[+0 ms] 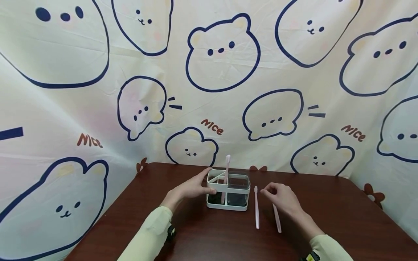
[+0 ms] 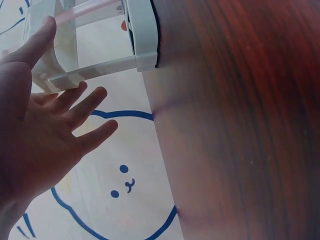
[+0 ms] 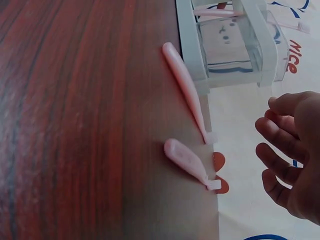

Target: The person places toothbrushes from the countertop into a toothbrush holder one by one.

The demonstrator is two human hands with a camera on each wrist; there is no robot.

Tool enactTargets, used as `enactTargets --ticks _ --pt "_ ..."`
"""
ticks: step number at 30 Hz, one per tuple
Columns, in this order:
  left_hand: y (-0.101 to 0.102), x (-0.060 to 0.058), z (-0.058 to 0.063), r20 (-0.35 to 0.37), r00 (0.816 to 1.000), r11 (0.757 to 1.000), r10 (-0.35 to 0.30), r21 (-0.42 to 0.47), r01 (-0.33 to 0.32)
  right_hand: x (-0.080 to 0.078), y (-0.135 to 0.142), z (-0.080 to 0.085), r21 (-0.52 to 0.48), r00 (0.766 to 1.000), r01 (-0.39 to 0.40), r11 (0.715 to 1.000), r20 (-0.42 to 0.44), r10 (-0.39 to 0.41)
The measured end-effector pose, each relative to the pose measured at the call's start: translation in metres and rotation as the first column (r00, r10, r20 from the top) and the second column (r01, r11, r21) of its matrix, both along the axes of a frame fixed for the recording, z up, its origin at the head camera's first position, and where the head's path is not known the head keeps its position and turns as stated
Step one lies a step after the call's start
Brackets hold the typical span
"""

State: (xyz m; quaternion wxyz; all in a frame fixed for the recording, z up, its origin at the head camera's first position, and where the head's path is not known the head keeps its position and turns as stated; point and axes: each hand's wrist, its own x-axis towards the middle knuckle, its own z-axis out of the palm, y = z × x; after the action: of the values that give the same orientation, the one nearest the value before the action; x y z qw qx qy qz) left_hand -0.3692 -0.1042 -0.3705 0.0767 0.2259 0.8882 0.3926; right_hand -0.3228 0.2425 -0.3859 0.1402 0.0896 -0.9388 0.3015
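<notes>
A white toothbrush holder (image 1: pixel 237 208) stands upright on the table, with a divided section on its left and a clear cup (image 1: pixel 237 199) on its right. One pink toothbrush (image 1: pixel 228 161) stands in the left section, bristles up. My left hand (image 1: pixel 192 186) holds the holder's left side, thumb at the front and fingers behind. Two more pink toothbrushes lie right of the holder: a nearer one (image 1: pixel 257 212) and a farther one (image 1: pixel 277 219), partly hidden by my right hand (image 1: pixel 283 198). That hand hovers above the table, its fingers loosely curled around nothing.
The brown wooden table (image 1: pixel 209 239) carries all of these. Behind it and at both sides hangs a pale cloth (image 1: pixel 225 105) printed with cartoon bears, close to the table's back edge.
</notes>
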Motion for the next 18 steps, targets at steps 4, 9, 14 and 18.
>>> enactTargets --ticks 4,9,14,18 --pt "-0.001 0.000 0.000 -0.006 1.000 1.000 -0.005 -0.002 0.005 -0.001 0.004 -0.004 0.018 1.000 0.004 1.000 0.014 -0.004" --pt "-0.001 0.000 -0.002 0.002 1.000 1.000 -0.006 0.000 0.006 -0.002 0.010 -0.008 0.047 0.999 0.008 0.999 0.041 -0.010" --pt "-0.001 -0.001 -0.003 0.003 1.000 1.000 0.001 -0.002 -0.001 -0.001 0.019 -0.011 0.056 0.997 -0.004 0.998 0.079 -0.001" --pt "0.000 -0.001 -0.003 0.002 1.000 1.000 0.010 -0.002 -0.010 0.000 0.027 -0.015 0.069 0.994 -0.014 0.998 0.108 0.007"
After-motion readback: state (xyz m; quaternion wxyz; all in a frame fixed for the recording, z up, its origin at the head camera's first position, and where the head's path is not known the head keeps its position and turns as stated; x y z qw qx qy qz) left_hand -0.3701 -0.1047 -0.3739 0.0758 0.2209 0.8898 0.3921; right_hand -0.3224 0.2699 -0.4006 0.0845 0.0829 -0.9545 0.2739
